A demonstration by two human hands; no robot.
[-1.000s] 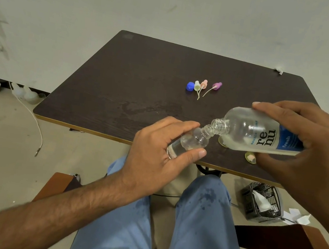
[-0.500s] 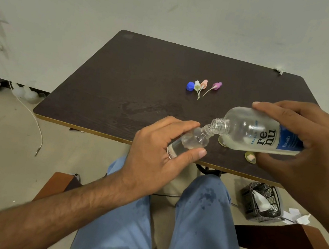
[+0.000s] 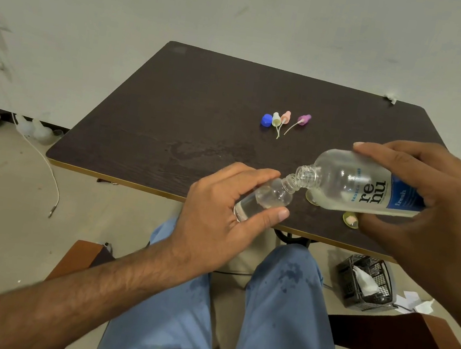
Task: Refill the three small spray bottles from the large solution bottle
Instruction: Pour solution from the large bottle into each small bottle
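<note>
My left hand [image 3: 217, 211] grips a small clear spray bottle [image 3: 267, 199], tilted with its open neck up to the right, over the near edge of the dark table [image 3: 188, 125]. My right hand [image 3: 435, 206] holds the large clear solution bottle [image 3: 354, 186] almost on its side, its open mouth touching the small bottle's neck. Clear liquid lies in both bottles. Two more small bottles [image 3: 350, 219] stand partly hidden under the large one. A blue cap [image 3: 266, 119] and three spray heads, white [image 3: 276, 119], pink [image 3: 285, 116] and purple [image 3: 303, 119], lie mid-table.
A wet patch [image 3: 211, 153] marks the table near its front. On the floor to the right stands a black basket [image 3: 366, 281] with paper, and a white cable [image 3: 48, 169] lies to the left. My blue-trousered legs [image 3: 276, 317] and brown chair arms sit below.
</note>
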